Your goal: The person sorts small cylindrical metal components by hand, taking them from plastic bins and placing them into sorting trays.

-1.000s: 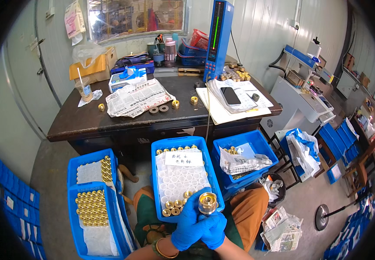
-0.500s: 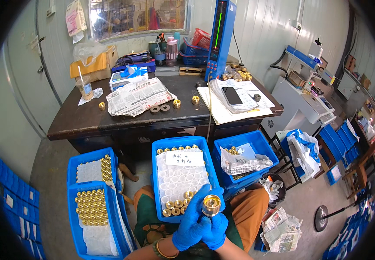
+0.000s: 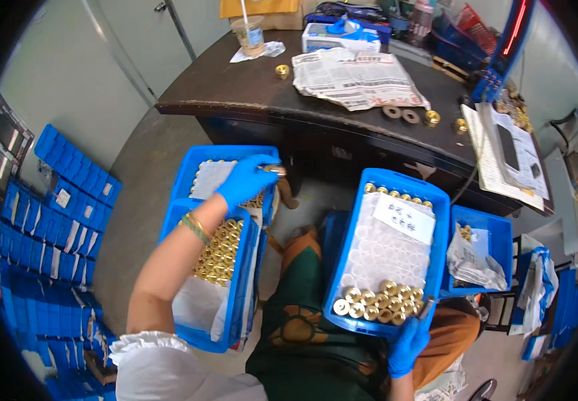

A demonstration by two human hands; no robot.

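My left hand (image 3: pixel 245 180), in a blue glove, is stretched out over the far left blue bin (image 3: pixel 188 159). Its fingers are closed on a brass ring-shaped fitting (image 3: pixel 275 170) at the bin's right edge. Under that wrist, the nearer left bin (image 3: pixel 175 217) holds rows of brass fittings (image 3: pixel 218 257) and white paper. My right hand (image 3: pixel 409 344), also gloved, grips a slim grey metal rod (image 3: pixel 426 307) that points up. It is beside the near right corner of the middle blue bin (image 3: pixel 440 234), where several brass fittings (image 3: pixel 382 301) lie on a white liner.
A dark desk (image 3: pixel 249 80) stands across the back, bearing a newspaper (image 3: pixel 356 77), grey washers (image 3: pixel 401 115), loose fittings and a phone (image 3: pixel 507 147). A blue column gauge (image 3: pixel 503 63) shows a red light. Blue bins (image 3: pixel 55 247) are stacked at left; another bin (image 3: pixel 486 224) stands at right.
The view has swung left. My hands, together around a brass fitting before, are now apart: the left carried a fitting to the far left bin. The gauge's light turned from green to red.
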